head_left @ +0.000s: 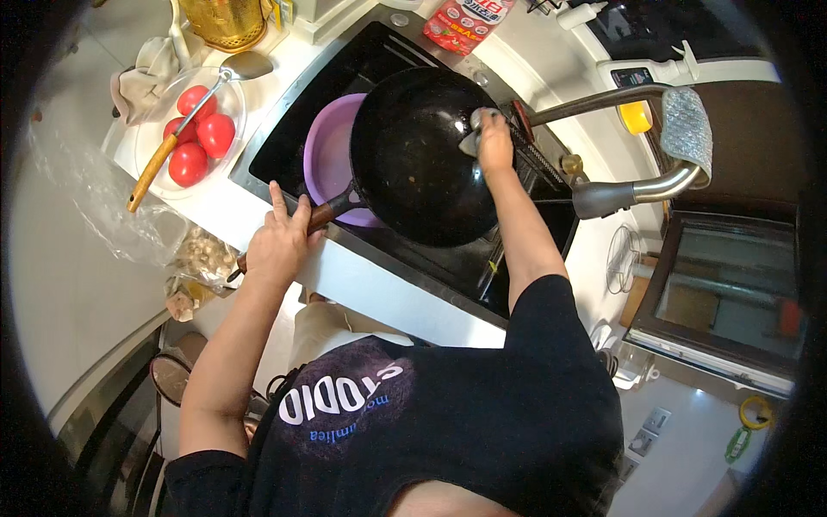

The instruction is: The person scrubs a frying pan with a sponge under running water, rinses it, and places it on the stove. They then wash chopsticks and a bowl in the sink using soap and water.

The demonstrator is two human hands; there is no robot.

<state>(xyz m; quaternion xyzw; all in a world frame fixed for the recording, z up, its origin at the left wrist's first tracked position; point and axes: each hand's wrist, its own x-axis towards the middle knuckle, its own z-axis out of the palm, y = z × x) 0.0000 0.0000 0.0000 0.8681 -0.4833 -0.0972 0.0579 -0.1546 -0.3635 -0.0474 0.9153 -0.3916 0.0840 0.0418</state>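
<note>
A black wok (413,185) is tilted over a dark sink, partly covering a purple basin (323,155). My left hand (280,246) is closed around the wok's wooden handle (332,209), with the index finger stretched out along its far side. Inside the wok, near its right wall, my right hand (495,145) presses a silvery-grey scrubber (476,125) against the surface. The fingers hide most of that scrubber, so its exact kind is unclear. Wet sheen shows on the wok's inside.
At left, a clear bowl (237,159) holds several tomatoes (215,135), with a wooden-handled turner (157,170) lying across it. A faucet (603,198) with a silvery wrap reaches in from the right. Behind the sink stands a red-and-white packet (465,26). An open window (724,284) is at right.
</note>
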